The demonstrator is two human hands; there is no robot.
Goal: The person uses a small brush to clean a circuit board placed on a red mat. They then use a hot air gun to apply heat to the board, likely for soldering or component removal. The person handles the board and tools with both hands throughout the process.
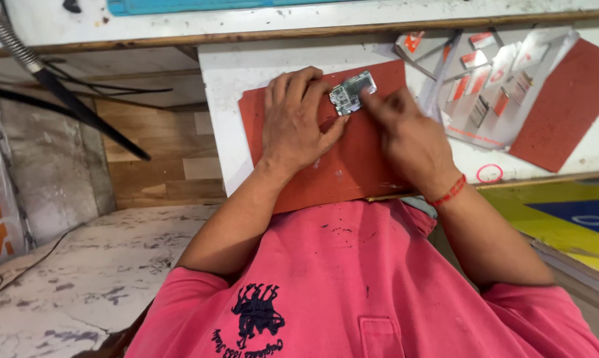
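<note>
Pink shirt fills the foreground; beyond it the left hand lies flat, fingers spread narrow, fingertips pinning the small metal part onto the red mat. Right hand pinches the part's right edge, blurred; best keep the left fingertips pressing firmly so it can't slide.

A scuffed white-painted worktop with a bare wooden edge fills the upper view — below it, wood-grain wall panels meet a paint-flecked pale concrete floor in even daylight.
</note>
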